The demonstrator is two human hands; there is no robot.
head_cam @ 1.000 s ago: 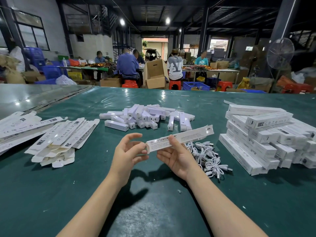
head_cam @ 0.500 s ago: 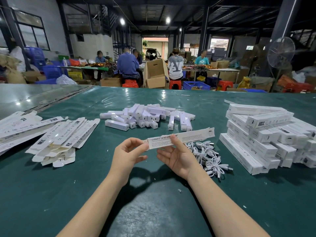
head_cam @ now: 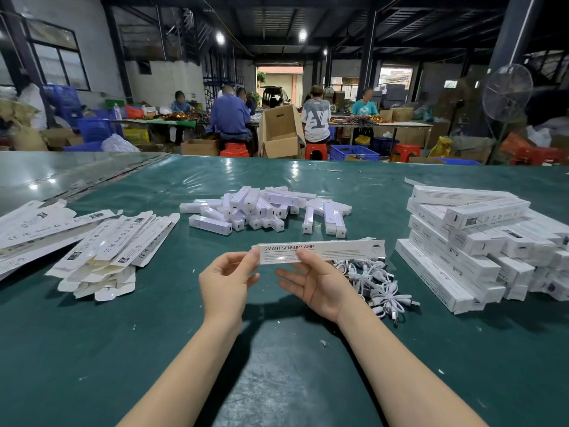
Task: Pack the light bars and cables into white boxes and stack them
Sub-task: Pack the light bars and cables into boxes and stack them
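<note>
- Left hand (head_cam: 226, 277): pinching the left end of 1 long white box (head_cam: 338, 251) between thumb and fingertips, remaining fingers loosely curled.
- Right hand (head_cam: 320, 285): palm up, thumb pressed on the front face of the white box near its middle, lower fingers spread and relaxed underneath (index finger hidden behind the card, so no telling how it lies).
- White box: held level above the green table (head_cam: 277, 365), printed "SMART SENSOR LAMP", nearer than the light bars.
- Light bars (head_cam: 264, 211): loose heap at the table's centre, beyond both hands.
- Cables (head_cam: 375, 282): white tangle on the table, just right of the right hand.
- Flat boxes (head_cam: 114, 251): unfolded, fanned in a pile at left.
- Packed boxes (head_cam: 468, 245): stacked at right, several layers high.
</note>
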